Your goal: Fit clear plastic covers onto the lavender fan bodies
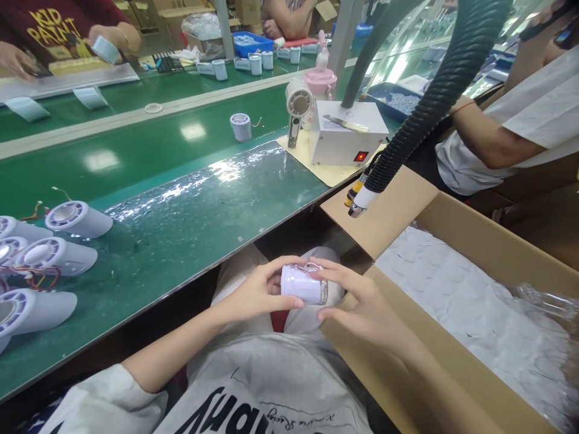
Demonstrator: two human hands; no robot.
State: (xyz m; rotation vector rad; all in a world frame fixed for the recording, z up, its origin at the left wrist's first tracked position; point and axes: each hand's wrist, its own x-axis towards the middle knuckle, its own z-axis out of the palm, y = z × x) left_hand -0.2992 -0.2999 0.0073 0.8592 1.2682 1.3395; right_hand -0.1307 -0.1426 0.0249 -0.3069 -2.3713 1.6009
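Above my lap, my left hand (257, 292) has its fingers and thumb around the left end of a white cylindrical part (301, 286) with thin wires on top. My right hand (357, 298) is at the part's other end, where a clear rim shows; its fingers touch the wires and its thumb is below. Several similar white cylinders (79, 219) with coloured wires lie at the left on the green table (203, 211). One more white cylinder (241, 128) stands upright on the green belt.
An open cardboard box (488, 235) holding white wrapped items is at my right. Above it hangs a black hose (407, 120). A white machine (346, 135) with a red switch stands behind. Other people sit across the belt and at the right.
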